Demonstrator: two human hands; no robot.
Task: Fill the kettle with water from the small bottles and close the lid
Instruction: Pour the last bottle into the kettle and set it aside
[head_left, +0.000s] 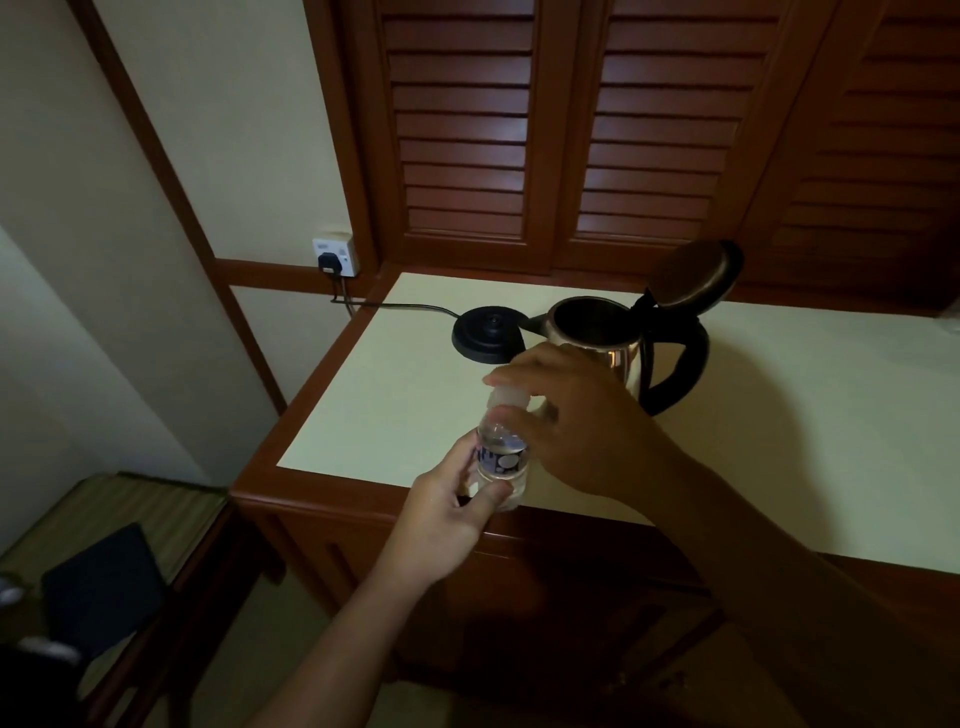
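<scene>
One desk (779, 415): cream top edged in reddish-brown wood, set into a corner of the room; the same wood forms the cabinet front below.
Room: dim light; a pale wall (234, 130) on the left with wooden trim, and dark louvred shutters (467, 130) behind the desk.
Socket (343, 249): white, on the wall left of the desk's rear corner, with a black plug (328, 261) in it.
Cord (405, 307): black, running from the plug across the rear of the desk to the base.
Base (485, 335): round, black, on the desk just left of the kettle, with nothing on it.
Kettle (621, 364): shiny metal with a black handle, standing on the desk off its base, spout towards the base; its lid (696, 275) is tipped fully back and the inside looks dark.
Bottle (501, 457): small, clear and upright at the desk's front edge, near the kettle; whether it rests on the desk cannot be told.
Cap (511, 397): whitish, on the bottle's neck.
Left hand (447, 525): fingers and thumb wrapped round the lower body of the bottle.
Right hand (582, 426): fingers curled over the cap, gripping it from above.
Writing: the bottle's label is blue and white, its print too blurred to read; a mark on the socket is also unreadable.
Lower left: a striped surface (156, 504) with a dark flat item (104, 587) on it, kind unclear.
</scene>
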